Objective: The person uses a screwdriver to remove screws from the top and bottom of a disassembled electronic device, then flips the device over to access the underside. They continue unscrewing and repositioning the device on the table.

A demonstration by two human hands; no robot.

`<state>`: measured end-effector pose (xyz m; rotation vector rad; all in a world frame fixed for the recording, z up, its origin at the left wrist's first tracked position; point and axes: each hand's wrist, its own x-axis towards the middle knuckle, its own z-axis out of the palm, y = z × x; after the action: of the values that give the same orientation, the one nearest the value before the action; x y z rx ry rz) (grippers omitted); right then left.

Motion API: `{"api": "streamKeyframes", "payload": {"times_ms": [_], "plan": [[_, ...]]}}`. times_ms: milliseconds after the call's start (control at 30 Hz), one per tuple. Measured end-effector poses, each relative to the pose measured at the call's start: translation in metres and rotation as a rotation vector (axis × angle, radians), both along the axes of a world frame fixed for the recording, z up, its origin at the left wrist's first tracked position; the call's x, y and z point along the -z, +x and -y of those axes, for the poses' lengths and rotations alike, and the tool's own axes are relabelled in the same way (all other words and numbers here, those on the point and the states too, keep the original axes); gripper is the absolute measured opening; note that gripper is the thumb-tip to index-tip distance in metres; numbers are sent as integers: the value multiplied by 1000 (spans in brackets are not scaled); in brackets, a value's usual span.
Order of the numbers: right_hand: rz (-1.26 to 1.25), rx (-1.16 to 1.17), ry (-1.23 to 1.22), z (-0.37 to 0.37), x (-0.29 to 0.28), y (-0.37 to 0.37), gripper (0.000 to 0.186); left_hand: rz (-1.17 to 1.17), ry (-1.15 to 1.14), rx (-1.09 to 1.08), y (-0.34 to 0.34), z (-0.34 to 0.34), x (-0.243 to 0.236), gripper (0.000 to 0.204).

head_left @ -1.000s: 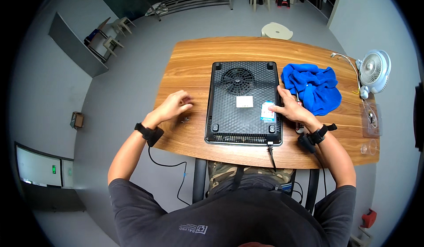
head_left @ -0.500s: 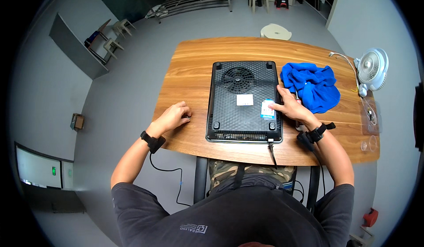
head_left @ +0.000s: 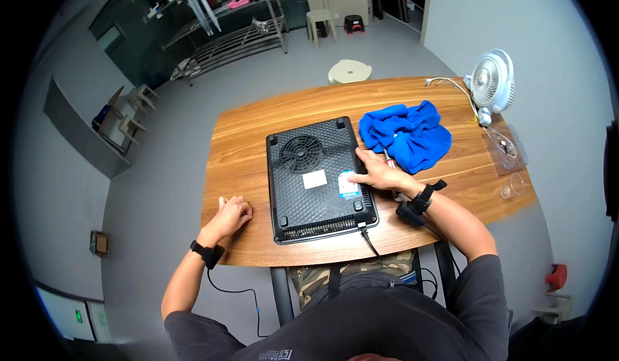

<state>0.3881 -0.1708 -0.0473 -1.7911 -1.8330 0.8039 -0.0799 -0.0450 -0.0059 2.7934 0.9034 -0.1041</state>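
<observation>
At the left, the left grip (head_left: 232, 218) is curled low on the bench (head_left: 235, 141), and I cannot tell whether it pinches anything; mid-bench the black appliance (head_left: 290, 190) lies underside up, its cover on and cord (head_left: 368, 238) attached, with no sign of whether any fastening is out. The right grip (head_left: 385, 172) spreads loosely over its right edge, thumb on the blue-and-white label (head_left: 349, 187), near a blue cloth (head_left: 422, 143). Since a second ago, the left fingers have curled down, the small pale bits beside them are out of sight, and the right grip has stayed put.
</observation>
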Motion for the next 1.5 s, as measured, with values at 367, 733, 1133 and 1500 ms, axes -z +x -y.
{"api": "streamKeyframes", "payload": {"times_ms": [367, 733, 1133, 1500], "plan": [[281, 219, 82, 46, -46, 11, 57, 436, -84, -84, 50, 28, -44, 12], [451, 238, -24, 96, -27, 9, 60, 540, -196, -126, 101, 26, -57, 12], [220, 303, -77, 121, -59, 3, 40, 713, -632, -294, 112, 30, -63, 12], [17, 14, 216, 84, -125, -32, 34, 981, -888, -268, 116, 28, -59, 11]]}}
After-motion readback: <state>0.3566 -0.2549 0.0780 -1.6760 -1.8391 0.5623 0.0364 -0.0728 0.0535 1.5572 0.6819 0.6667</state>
